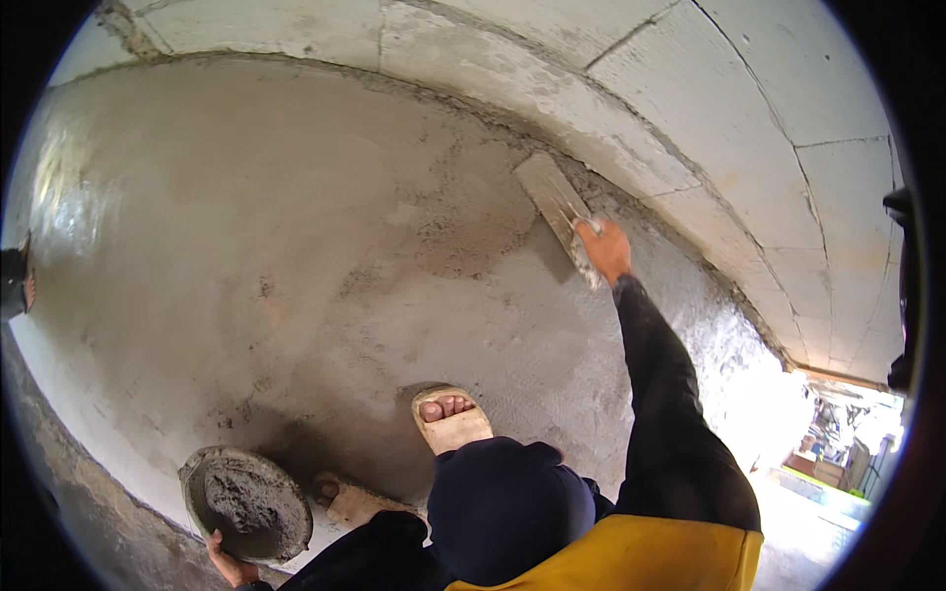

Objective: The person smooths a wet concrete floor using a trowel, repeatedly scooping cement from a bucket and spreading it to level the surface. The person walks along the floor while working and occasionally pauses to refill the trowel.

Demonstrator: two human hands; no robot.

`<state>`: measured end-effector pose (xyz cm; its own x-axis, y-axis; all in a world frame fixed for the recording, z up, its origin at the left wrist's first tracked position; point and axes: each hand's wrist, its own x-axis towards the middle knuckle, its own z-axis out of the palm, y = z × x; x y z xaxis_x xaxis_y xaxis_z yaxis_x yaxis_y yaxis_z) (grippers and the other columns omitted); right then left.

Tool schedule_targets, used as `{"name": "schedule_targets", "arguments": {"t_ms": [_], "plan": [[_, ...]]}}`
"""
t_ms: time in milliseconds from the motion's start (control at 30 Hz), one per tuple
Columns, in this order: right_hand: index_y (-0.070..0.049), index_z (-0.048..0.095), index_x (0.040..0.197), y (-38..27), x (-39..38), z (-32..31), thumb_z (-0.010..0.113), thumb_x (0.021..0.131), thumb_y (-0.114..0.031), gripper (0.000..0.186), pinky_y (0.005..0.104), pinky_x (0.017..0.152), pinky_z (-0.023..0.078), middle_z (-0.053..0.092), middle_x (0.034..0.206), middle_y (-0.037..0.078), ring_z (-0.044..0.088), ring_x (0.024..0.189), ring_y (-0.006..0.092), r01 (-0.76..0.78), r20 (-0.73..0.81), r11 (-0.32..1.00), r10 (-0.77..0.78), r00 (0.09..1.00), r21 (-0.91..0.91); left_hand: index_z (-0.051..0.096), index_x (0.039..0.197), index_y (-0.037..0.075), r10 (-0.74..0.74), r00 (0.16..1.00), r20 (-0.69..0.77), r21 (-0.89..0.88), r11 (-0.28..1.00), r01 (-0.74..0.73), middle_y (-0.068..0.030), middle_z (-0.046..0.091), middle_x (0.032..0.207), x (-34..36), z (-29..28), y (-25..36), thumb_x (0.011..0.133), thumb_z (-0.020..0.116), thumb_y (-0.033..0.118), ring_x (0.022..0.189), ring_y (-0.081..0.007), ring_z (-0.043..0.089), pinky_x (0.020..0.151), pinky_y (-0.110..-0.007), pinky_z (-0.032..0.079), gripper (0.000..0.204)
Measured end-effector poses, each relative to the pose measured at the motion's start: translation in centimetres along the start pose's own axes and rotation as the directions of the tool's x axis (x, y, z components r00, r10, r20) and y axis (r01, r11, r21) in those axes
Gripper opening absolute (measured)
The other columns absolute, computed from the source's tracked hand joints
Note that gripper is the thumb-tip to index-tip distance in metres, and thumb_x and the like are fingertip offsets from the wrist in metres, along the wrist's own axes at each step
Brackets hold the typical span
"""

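Observation:
My right hand is closed round the handle of a rectangular plastering trowel. The long blade lies against the grey cement floor, close to the foot of the block wall. A rougher, darker patch of cement lies just left of the blade. At the lower left, my left hand grips the rim of a round dark bucket. Wet grey mortar sits inside it. The bucket hides part of that hand's fingers.
A pale block wall curves along the top and right. My sandalled feet stand on the cement beside the bucket. Another person's dark-clothed limb shows at the far left. Bright light and assorted clutter lie at the lower right.

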<state>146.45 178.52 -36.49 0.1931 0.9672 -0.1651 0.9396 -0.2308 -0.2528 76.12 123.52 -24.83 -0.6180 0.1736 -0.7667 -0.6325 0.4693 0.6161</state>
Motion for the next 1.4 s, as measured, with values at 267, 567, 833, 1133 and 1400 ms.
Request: {"name": "schedule_targets", "arguments": {"t_ms": [267, 567, 833, 1133, 1400], "plan": [[0.013, 0.067, 0.119, -0.5, -1.5, 5.4, 0.067, 0.091, -0.050, 0.069, 0.0384, 0.097, 0.049, 0.072, 0.113, 0.027, 0.067, 0.111, 0.0320, -0.331, 0.119, 0.875, 0.309, 0.944, 0.354, 0.050, 0.147, -0.001, -0.012, 1.000, -0.011, 0.088, 0.996, 0.013, -0.0222, 0.057, 0.144, 1.6, -1.1, 1.3, 0.081, 0.075, 0.031, 0.130, -0.0431, 0.054, 0.110, -0.057, 0.044, 0.077], [0.016, 0.060, 0.129, -3.7, 1.3, 5.1, 0.068, 0.085, -0.060, 0.089, 0.0423, 0.104, 0.047, 0.067, 0.123, 0.034, 0.065, 0.118, 0.0410, -0.350, 0.268, 0.855, 0.259, 0.928, 0.384, 0.061, 0.128, 0.003, -0.019, 0.996, -0.086, 0.002, 1.000, 0.020, -0.0105, 0.067, 0.120, 2.0, -1.0, 0.7, 0.081, 0.068, 0.028, 0.105, -0.0312, 0.065, 0.092, -0.047, 0.053, 0.053], [0.007, 0.069, 0.119, -5.8, 5.1, 2.3, 0.068, 0.085, -0.061, 0.077, 0.0412, 0.098, 0.049, 0.071, 0.116, 0.027, 0.067, 0.112, 0.0362, -0.155, 0.179, 0.976, 0.127, 0.976, 0.152, 0.061, 0.130, 0.003, 0.016, 0.999, -0.043, -0.036, 0.999, -0.017, -0.0108, 0.068, 0.121, 2.6, -1.2, 0.6, 0.079, 0.069, 0.026, 0.107, -0.0322, 0.064, 0.095, -0.045, 0.052, 0.057], [0.010, 0.063, 0.131, -9.9, 9.4, 2.4, 0.067, 0.082, -0.069, 0.093, 0.0425, 0.106, 0.047, 0.064, 0.129, 0.033, 0.062, 0.123, 0.0409, 0.158, 0.345, 0.985, -0.125, 0.930, -0.071, 0.062, 0.126, 0.002, 0.012, 0.996, -0.088, -0.053, 0.998, -0.017, -0.0102, 0.068, 0.118, 3.0, -1.7, 0.6, 0.079, 0.065, 0.022, 0.105, -0.0314, 0.065, 0.095, -0.043, 0.052, 0.051], [0.012, 0.061, 0.133, -11.5, 13.4, 1.5, 0.077, 0.074, -0.070, 0.102, 0.0410, 0.102, 0.050, 0.069, 0.121, 0.029, 0.068, 0.112, 0.0356, 0.017, 0.319, 0.990, -0.061, 0.946, 0.139, 0.063, 0.126, 0.002, -0.038, 0.987, -0.155, 0.007, 0.999, 0.040, -0.0103, 0.068, 0.118, 3.2, -2.2, 1.0, 0.078, 0.066, 0.023, 0.106, -0.0319, 0.065, 0.096, -0.044, 0.052, 0.053]]}}
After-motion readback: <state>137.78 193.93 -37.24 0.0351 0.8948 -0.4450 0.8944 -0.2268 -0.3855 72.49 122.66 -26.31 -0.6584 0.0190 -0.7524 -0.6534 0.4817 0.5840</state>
